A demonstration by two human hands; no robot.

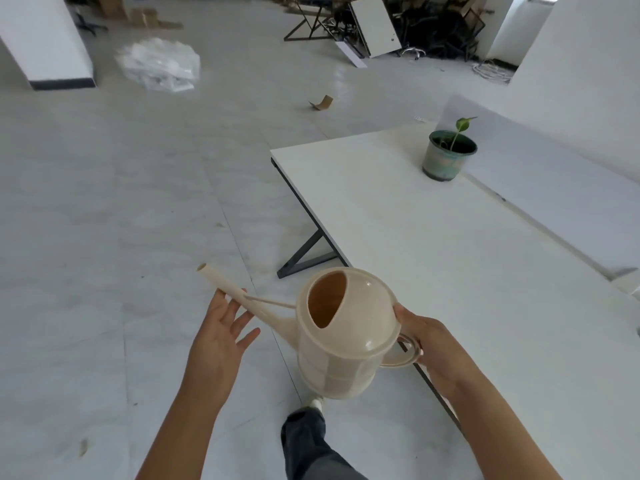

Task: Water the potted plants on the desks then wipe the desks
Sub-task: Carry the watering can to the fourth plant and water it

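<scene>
Head camera, looking forward and down. A person holds a beige plastic watering can (341, 336) in the air, above the floor and just off the near-left edge of a white desk (450, 254). The right hand (427, 344) is wrapped around the can's loop handle at its right side, gripping it. The left hand (216, 336) is open, palm up and fingers spread, with the fingertips touching the underside of the can's long spout, which points up and to the left. The round filling hole on top of the can faces the camera; whether there is water inside cannot be told.

The desk stretches away to the right on dark angled metal legs. Near its far end, well apart from the can, a green pot (447, 154) stands upright with a thin seedling (460, 128) bearing a couple of leaves.

Below the can, a leg in dark trousers (308, 441) and a light shoe show on the pale tiled floor (121, 202). Farther off lie a heap of clear plastic wrap (159, 64), a scrap of cardboard (322, 102), and a pile of dark furniture frames (415, 26).
</scene>
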